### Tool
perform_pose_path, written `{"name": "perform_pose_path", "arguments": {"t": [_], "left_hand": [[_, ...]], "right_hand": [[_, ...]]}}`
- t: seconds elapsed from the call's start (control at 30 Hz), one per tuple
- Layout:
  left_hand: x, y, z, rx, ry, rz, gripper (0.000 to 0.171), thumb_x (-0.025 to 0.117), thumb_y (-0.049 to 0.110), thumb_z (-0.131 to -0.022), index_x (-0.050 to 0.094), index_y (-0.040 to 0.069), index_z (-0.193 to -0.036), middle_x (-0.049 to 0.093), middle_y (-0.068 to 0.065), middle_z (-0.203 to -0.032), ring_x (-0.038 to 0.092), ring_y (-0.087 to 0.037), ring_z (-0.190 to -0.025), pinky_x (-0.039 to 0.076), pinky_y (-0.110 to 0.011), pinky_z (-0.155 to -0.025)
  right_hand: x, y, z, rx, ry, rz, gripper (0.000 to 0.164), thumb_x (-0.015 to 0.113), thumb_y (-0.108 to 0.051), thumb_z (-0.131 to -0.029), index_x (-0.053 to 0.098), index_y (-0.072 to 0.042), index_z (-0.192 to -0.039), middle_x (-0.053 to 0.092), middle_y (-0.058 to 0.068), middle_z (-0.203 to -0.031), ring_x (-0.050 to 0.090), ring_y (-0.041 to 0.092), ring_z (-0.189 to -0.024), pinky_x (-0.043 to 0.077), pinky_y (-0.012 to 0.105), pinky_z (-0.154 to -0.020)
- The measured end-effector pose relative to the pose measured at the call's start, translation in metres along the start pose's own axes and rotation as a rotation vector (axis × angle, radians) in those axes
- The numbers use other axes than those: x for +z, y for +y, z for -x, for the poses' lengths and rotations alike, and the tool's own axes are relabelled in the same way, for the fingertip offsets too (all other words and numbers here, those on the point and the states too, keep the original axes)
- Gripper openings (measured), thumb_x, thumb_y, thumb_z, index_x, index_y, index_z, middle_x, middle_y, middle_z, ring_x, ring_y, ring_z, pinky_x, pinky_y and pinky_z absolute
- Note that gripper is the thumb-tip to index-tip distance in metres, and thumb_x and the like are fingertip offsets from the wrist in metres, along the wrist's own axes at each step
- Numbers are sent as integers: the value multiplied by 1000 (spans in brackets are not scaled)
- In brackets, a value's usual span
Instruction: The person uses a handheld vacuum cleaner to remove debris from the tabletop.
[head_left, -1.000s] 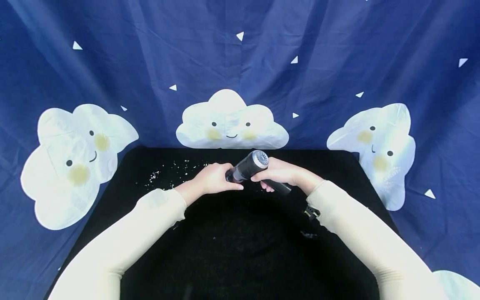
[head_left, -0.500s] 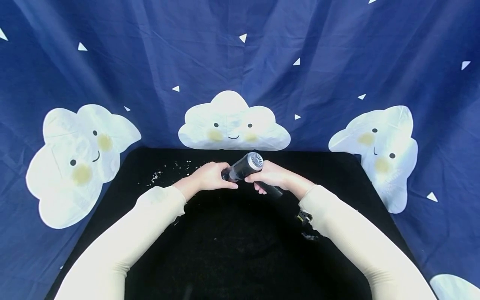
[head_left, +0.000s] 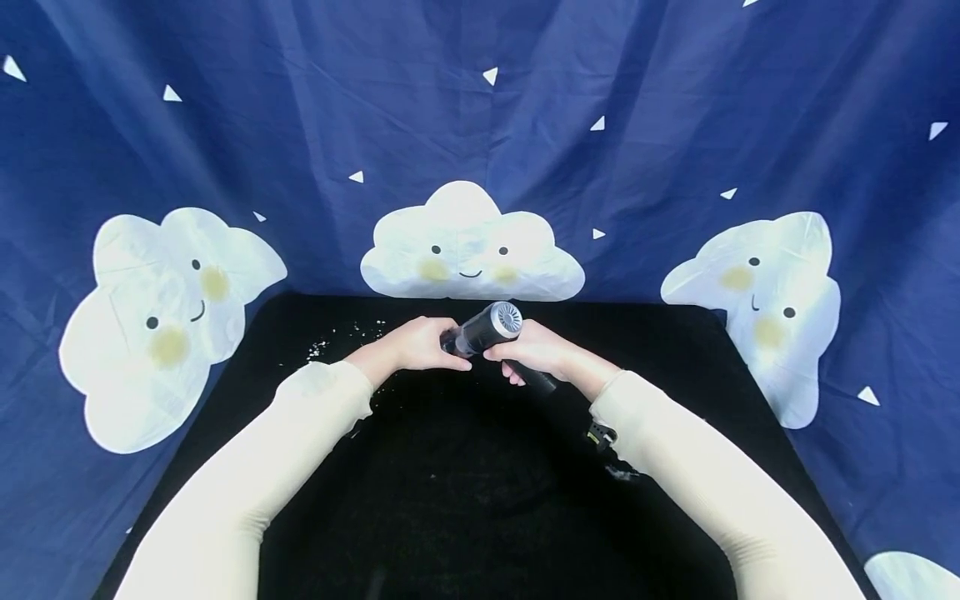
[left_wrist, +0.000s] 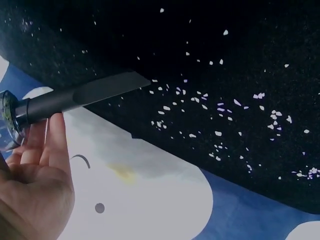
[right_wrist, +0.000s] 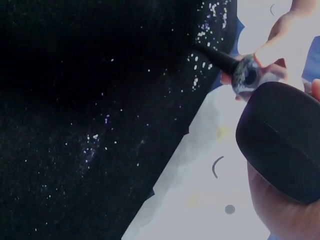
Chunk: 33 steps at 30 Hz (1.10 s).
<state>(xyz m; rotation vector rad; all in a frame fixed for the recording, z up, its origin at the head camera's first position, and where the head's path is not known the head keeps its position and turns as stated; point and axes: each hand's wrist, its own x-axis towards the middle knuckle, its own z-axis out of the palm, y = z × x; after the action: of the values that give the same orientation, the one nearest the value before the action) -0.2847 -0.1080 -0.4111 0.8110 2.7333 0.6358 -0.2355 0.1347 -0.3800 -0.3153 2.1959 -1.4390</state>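
Note:
In the head view, a black handheld vacuum (head_left: 480, 333) with a silver vented end is held between both hands at the back of the black-covered table (head_left: 465, 500). My left hand (head_left: 420, 343) grips its clear front part, the thumb along the near side. My right hand (head_left: 542, 348) grips the handle. The left wrist view shows the narrow slanted nozzle (left_wrist: 90, 94), its tip close over scattered white bits (left_wrist: 218, 133), and the left fingers (left_wrist: 57, 140) beneath its base. In the right wrist view, the rounded black handle end (right_wrist: 280, 142) hides most of the right hand.
More white bits (head_left: 317, 352) lie at the table's back left. A pale patch (head_left: 621, 472) shows near the right forearm. A dark blue curtain (head_left: 420, 100) with white clouds (head_left: 472, 242) surrounds the table's back and sides.
Both hands and the vacuum have shifted a little to the left. The grip of each hand looks the same. The head view has turned slightly.

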Motion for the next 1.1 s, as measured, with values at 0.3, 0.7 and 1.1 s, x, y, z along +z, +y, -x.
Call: {"name": "perform_pose_path", "arguments": {"t": [0.3, 0.7, 1.1], "left_hand": [[-1, -9, -3, 6, -9, 34, 53, 83, 51, -76, 67, 16, -113, 69, 6, -95, 61, -15, -85, 50, -35, -81], [-5, -12, -4, -8, -10, 19, 58, 81, 55, -76, 66, 16, -116, 69, 4, -97, 61, -16, -87, 50, -36, -83], [-6, -12, -3, -20, 4, 12, 59, 80, 58, -76, 65, 18, -116, 69, 5, -97, 61, -15, -87, 50, -35, -83]], "right_hand": [[8, 1, -5, 47, 42, -69, 28, 74, -20, -85, 64, -1, -104, 62, 10, -65, 62, 19, -53, 57, 33, -55], [13, 2, -12, 47, 70, -93, 30, 74, -18, -86, 63, 0, -107, 61, 12, -66, 62, 19, -52, 57, 32, -54], [6, -7, -11, 31, 18, -57, 30, 73, -18, -87, 62, -1, -109, 61, 11, -66, 61, 19, -52, 57, 34, -55]]}}
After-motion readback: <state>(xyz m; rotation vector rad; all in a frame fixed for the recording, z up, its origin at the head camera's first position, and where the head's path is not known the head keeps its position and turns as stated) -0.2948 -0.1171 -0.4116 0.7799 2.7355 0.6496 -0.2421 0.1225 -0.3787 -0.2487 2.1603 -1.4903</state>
